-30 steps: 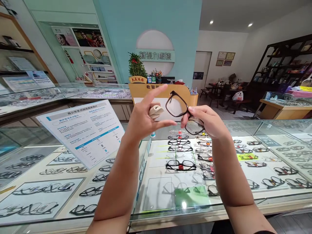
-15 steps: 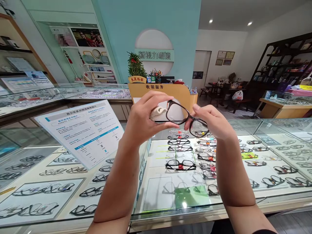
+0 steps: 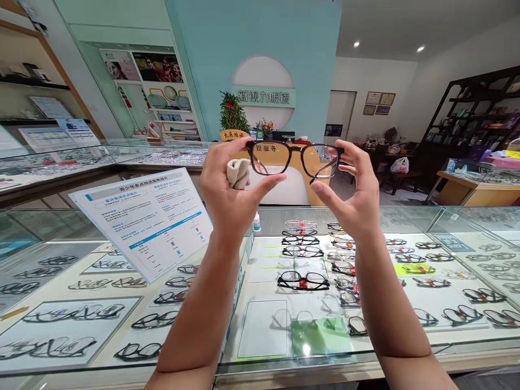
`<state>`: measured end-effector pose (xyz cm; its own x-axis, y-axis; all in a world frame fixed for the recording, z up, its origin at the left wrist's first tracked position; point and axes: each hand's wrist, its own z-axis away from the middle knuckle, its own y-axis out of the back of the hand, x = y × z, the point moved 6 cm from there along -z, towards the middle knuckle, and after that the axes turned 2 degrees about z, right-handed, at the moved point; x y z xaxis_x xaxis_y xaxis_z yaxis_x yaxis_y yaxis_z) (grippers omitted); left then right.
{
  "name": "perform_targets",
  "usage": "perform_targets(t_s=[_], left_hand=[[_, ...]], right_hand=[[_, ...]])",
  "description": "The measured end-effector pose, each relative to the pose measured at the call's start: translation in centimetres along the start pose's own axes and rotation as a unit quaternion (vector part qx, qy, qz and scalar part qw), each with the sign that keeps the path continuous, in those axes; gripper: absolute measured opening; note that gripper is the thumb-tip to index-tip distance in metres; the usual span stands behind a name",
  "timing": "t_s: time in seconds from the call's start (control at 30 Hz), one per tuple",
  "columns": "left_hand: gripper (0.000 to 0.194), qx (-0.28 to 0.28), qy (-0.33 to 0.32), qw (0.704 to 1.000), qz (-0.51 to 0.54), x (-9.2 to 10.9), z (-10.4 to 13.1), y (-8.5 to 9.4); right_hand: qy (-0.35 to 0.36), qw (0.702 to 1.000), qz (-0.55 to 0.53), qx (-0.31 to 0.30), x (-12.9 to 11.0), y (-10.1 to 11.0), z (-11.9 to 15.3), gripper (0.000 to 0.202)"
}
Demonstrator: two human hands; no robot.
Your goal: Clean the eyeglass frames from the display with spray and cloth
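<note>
Dark brown rectangular plastic glasses hung level above the far glass counter; my left hand pinched one end, beige cloth tucked in, and my right hand pinched the other.

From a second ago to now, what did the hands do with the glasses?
The glasses went from tilted, pinched by the right hand alone, to raised and level. The left hand closed on the left end of the frame, so both hands hold it. The beige cloth stayed tucked in the left hand; the glass counter and leaning info sheet did not change.
</note>
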<state>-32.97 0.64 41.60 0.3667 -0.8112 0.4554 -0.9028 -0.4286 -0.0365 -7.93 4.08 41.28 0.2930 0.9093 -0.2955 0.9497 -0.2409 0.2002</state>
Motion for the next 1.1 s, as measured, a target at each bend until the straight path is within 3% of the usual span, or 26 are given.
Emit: perform_targets(t_s=[0.13,0.5,0.8,1.1], left_hand=[[0.076,0.072,-0.022,0.997,-0.034,0.4,0.4,0.1],[0.054,0.071,0.045,0.996,0.023,0.1,0.4,-1.0],[0.052,0.071,0.028,0.997,0.003,-0.1,0.6,-1.1],[0.052,0.082,-0.016,0.990,-0.115,0.0,0.2,-0.4]], right_hand=[[-0.003,1.000,0.026,0.014,0.2,-0.2,0.1,0.067],[-0.037,0.998,0.011,0.048,1.4,0.2,0.1,0.065],[-0.063,0.996,0.006,0.057,1.6,0.8,0.1,0.069],[-0.058,0.997,0.047,0.034,1.3,0.3,0.1,0.067]])
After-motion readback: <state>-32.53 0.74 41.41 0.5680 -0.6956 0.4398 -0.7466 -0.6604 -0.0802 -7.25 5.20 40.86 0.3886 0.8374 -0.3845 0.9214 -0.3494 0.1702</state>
